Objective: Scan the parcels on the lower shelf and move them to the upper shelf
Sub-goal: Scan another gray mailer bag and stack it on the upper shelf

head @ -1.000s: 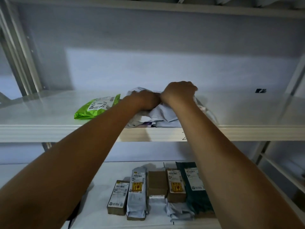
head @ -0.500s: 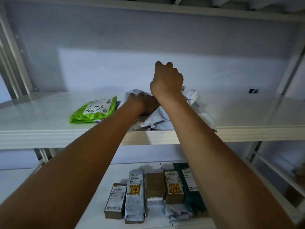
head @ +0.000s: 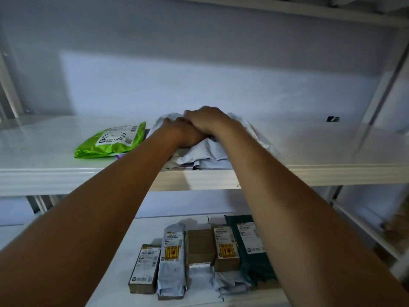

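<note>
On the upper shelf (head: 66, 173) lies a crumpled white poly parcel (head: 205, 154), on top of other pale mailers near the front edge. Both hands are on it. My left hand (head: 183, 135) holds its top, with the fingers reaching toward the back. My right hand (head: 209, 120) lies over the left hand, its fingers curled down onto the parcel. To the left, a green parcel (head: 112, 140) with a white label rests flat. The lower shelf (head: 124, 251) holds a row of parcels: a small box (head: 145, 268), a grey mailer (head: 171, 260), two brown boxes (head: 200, 247) and a dark green mailer (head: 250, 244).
White metal uprights (head: 380, 85) frame the shelf unit on both sides. A small dark tag (head: 332, 119) sits at the back right of the upper shelf. Another shelf board (head: 265, 7) runs overhead. Brown items (head: 396, 220) show dimly at the far right.
My right hand rose above the white parcel half a second ago and has come back down onto it, over the left hand. The left hand stayed on the parcel.
</note>
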The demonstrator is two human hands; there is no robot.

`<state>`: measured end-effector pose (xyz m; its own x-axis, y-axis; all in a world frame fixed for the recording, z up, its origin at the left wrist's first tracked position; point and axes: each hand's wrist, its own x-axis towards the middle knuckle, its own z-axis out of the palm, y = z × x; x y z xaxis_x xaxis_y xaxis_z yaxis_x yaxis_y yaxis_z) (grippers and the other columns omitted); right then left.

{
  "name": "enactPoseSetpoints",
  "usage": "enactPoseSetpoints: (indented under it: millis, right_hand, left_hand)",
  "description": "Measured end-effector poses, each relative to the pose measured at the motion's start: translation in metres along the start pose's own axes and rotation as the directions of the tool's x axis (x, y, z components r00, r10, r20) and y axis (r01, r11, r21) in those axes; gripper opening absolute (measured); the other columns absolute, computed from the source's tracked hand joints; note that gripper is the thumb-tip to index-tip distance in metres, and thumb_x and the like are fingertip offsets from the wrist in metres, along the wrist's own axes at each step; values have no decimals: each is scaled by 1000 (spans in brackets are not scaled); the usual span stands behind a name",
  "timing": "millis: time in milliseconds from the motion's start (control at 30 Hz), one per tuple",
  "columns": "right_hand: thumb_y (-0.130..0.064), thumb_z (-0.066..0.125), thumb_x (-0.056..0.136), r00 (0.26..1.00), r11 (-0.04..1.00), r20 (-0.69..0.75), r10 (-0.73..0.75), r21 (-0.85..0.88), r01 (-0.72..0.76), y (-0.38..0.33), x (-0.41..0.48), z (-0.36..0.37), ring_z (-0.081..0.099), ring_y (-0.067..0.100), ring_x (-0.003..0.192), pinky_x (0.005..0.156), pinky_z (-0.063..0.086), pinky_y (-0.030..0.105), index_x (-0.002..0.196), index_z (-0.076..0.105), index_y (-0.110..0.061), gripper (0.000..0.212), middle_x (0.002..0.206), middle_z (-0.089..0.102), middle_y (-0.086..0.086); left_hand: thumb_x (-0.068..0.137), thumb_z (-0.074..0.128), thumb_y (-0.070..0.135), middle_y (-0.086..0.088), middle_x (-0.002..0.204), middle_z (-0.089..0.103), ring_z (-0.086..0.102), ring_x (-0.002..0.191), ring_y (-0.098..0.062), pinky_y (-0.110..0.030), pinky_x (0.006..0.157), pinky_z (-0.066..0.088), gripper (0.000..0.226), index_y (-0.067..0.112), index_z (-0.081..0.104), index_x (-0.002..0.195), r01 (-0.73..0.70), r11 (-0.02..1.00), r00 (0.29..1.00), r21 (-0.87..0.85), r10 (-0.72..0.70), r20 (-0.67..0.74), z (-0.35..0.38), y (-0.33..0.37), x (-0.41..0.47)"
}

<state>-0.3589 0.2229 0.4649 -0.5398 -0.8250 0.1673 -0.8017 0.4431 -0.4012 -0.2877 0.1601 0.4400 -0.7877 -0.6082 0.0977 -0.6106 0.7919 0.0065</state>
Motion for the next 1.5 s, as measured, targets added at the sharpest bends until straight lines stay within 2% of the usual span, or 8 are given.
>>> enactPoseSetpoints:
  millis: [100, 300, 533, 800, 1133, 1367, 1433, 1500]
  right_hand:
    - [-62, 26, 103, 981, 994, 180, 72, 72, -86, 22, 7, -4, 40, 24, 144, 120, 26, 38, 152, 46, -22, 66, 161, 38, 6]
    - [-62, 10, 103, 990, 969, 35, 137, -214, -127, 44, 5, -3, 5, 19, 157, 126, -3, 46, 159, 27, -27, 69, 168, 15, 0]
    - [-50, 20, 79, 981, 938, 168, 99, -345, -36, 60, 43, 9, 50, 34, 132, 111, 38, 51, 140, 48, -24, 72, 154, 45, 10]
    - [-37, 22, 91, 986, 912, 164, 35, -409, 36, 59, 38, 10, 50, 33, 131, 110, 41, 52, 137, 48, -20, 55, 152, 46, 11]
    - [-67, 7, 45, 976, 942, 173, 134, -328, -71, 91, 92, 22, 50, 29, 131, 112, 30, 57, 141, 49, -34, 110, 154, 47, 3]
    - [-46, 26, 97, 996, 966, -76, 40, -253, -58, 56, 23, 7, -2, 22, 156, 119, 0, 62, 158, 24, -27, 63, 170, 6, -3]
    - [-42, 33, 98, 983, 958, -179, -48, -286, -6, 54, 17, 6, 8, 26, 155, 119, 6, 60, 154, 35, -26, 59, 168, 16, 2]
    - [-35, 39, 90, 888, 961, -417, -193, -263, 86, 50, 7, 0, 49, 33, 132, 106, 35, 48, 125, 66, -18, 47, 139, 59, 11]
  left_hand:
    - [102, 24, 62, -5, 163, 38, 36, 148, -30, -59, 120, 22, 65, 29, 35, 158, -28, 1000, 1000, -3, 27, -3, 2, -2, 5]
    - [98, 17, 68, -2, 165, 35, 30, 152, -30, -63, 119, 19, 67, 41, 32, 157, -34, 997, 999, -74, 33, -7, 6, -6, 12]
    - [76, 26, 51, -10, 150, 49, 39, 142, -33, -67, 114, 20, 76, 22, 55, 140, 169, 984, 981, -56, -173, -81, 4, -8, 11]
    - [68, 34, 62, -10, 150, 51, 48, 133, -34, -54, 112, 36, 87, 24, 55, 143, 177, 968, 984, -180, -178, 10, 1, -12, 13]
    - [75, 20, 67, -6, 164, 34, 31, 149, -32, -63, 118, 20, 93, 26, 37, 157, 193, 976, 981, -100, -195, -9, 3, -8, 12]
    - [93, 23, 54, -17, 166, 22, 13, 155, -36, -69, 120, 4, 70, 25, 36, 156, 152, 987, 988, -57, -153, -10, 4, -11, 12]
    - [98, 30, 48, -19, 168, 16, 9, 157, -33, -62, 123, 1, 66, 22, 31, 158, 170, 977, 985, -131, -173, -17, 1, -10, 12]
    - [97, 43, 41, -19, 160, 27, 24, 150, -35, -54, 123, 13, 60, 21, 40, 153, 180, 959, 977, -220, -200, -75, -2, -9, 10]
